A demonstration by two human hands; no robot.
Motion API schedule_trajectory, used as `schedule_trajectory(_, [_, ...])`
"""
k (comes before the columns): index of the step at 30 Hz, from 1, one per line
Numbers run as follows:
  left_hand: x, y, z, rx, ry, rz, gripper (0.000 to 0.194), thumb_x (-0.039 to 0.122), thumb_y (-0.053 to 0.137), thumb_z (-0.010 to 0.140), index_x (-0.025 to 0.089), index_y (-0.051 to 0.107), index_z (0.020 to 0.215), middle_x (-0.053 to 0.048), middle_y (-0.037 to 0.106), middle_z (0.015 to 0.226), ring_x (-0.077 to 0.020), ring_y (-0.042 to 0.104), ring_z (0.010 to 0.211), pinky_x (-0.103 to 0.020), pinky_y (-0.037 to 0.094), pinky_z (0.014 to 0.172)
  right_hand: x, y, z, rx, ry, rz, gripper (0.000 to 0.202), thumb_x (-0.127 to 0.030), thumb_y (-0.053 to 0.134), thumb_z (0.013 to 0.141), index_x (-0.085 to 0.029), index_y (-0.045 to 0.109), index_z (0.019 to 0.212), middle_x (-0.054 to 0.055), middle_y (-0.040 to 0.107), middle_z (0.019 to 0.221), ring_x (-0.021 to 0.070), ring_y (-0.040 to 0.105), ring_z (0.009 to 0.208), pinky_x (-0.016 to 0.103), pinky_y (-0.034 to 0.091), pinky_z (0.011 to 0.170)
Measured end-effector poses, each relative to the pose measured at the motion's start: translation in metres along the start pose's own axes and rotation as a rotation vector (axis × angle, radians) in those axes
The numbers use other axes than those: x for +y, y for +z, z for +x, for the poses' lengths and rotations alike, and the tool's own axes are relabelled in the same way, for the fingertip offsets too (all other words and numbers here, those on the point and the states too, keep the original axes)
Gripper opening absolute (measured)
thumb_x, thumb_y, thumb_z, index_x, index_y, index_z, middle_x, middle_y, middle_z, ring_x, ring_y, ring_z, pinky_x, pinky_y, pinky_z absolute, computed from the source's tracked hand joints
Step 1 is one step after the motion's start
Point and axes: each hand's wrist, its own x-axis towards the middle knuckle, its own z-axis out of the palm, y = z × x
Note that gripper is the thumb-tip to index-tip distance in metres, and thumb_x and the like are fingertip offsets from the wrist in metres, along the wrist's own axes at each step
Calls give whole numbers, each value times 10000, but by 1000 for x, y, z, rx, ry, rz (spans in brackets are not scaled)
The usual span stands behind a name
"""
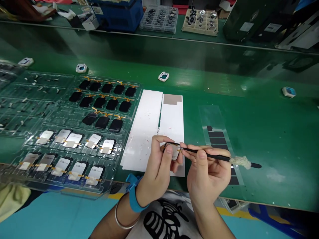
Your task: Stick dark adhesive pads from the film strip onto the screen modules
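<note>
No lettering, brand or number can be read anywhere at this green workbench (261, 109). White labels on the dark cases (245, 20) at the far right and on the small boxes (87, 20) at the far left are too blurred to make out, and a black graphic on the person's shirt (164, 219) carries no legible words.

Left hand (159, 162) and right hand (206, 172) are raised close together, fingers (169, 149) apparently pinched shut.

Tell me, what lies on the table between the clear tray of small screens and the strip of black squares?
In the head view, two white paper sheets lie between the tray and the strip; both hands work above their near end.
</note>
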Motion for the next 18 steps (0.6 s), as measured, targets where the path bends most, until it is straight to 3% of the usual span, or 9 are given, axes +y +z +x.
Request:
schedule_trajectory(5, [-2,2,3,44,32,4,132,354,412,1054,239,407,989,61,549,710,-55,449,529,-143,382,479,0,3,-4,-37,-23,47,115,-120,592,927,-213,531,955,-4,693,874,159,755,847,284,674,668])
schedule_trajectory(9, [-1,0,6,99,33,63,181,374,480,1027,239,391,944,83,507,643,-41,383,456,-131,299,414,-11,-3,3,40,-33,-5,127,-139,598,923,-216,510,973,-2,693,883,180,757,766,312,669,582])
schedule_trajectory(11, [0,-1,6,114,11,125,198,361,515,1014,240,383,929,91,496,631,-36,361,446,-139,291,420,-19,-15,24,82,-119,-80,143,-147,628,905,-210,518,971,5,700,865,185,752,748,325,668,588])
schedule_trajectory(14, [0,-3,4,93,-35,181,206,348,534,1004,246,375,924,94,483,625,-51,390,474,-159,313,444,-24,-44,75,76,-290,-238,166,-172,696,861,-190,555,947,8,705,798,168,740,725,286,661,621])
schedule_trajectory(15, [0,-3,4,66,-55,196,201,348,531,1006,249,374,926,94,477,618,-59,398,482,-167,316,448,-22,-55,94,5,-289,-283,165,-201,710,853,-185,565,932,7,703,770,165,738,692,269,652,598])
schedule_trajectory(18, [-1,-2,2,-39,-118,286,157,356,490,1021,258,385,957,73,510,642,-92,451,540,-200,351,480,-5,-86,142,-297,-46,-313,300,-333,774,799,-218,514,895,-16,710,761,151,726,591,252,634,554])
